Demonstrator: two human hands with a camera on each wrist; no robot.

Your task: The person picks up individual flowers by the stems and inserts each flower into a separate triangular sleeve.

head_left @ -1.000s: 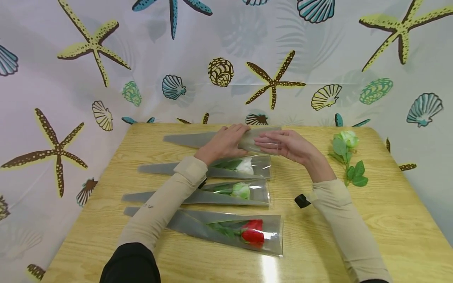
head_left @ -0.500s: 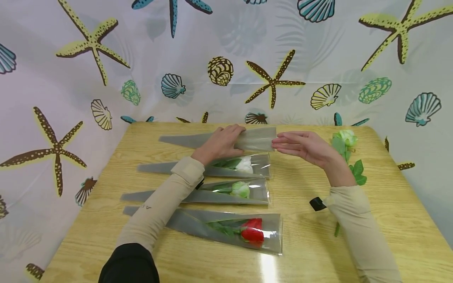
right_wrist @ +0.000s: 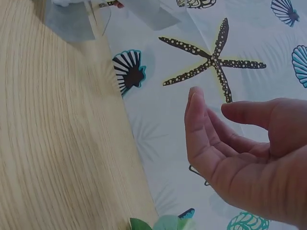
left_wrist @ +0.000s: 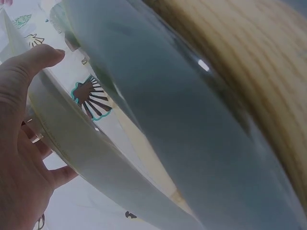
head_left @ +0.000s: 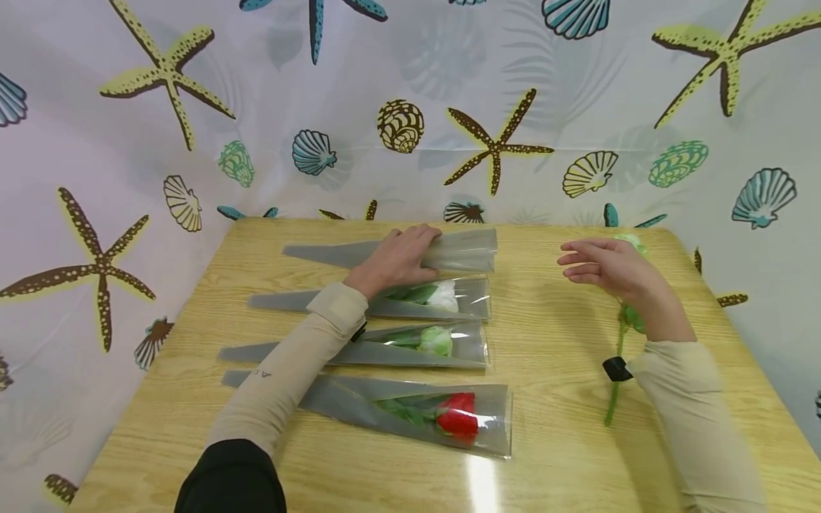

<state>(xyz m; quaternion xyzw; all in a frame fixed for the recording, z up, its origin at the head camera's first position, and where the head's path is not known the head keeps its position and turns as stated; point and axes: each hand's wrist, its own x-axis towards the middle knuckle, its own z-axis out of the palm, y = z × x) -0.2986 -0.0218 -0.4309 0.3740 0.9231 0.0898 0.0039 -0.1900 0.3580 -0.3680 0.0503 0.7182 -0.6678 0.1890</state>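
My left hand (head_left: 398,263) holds an empty-looking grey flower sleeve (head_left: 463,251) at the back of the table. In the left wrist view the thumb lies on one side of this sleeve (left_wrist: 91,143) and fingers show on the other. My right hand (head_left: 616,267) hangs in the air with nothing in it, fingers loosely bent, as the right wrist view also shows. Beneath and behind it lies a single pale green rose (head_left: 614,399), its bloom and leaves partly hidden by the hand and wrist.
Three sleeved roses lie in a column before the left hand: a white rose (head_left: 444,296), a pale green rose (head_left: 436,341) and a red rose (head_left: 458,416). All rest on the wooden table (head_left: 551,456). A patterned curtain (head_left: 385,64) stands behind it.
My right hand has left the sleeve's wide end and moved right, over to the loose rose. The left hand and its sleeve have shifted slightly left.
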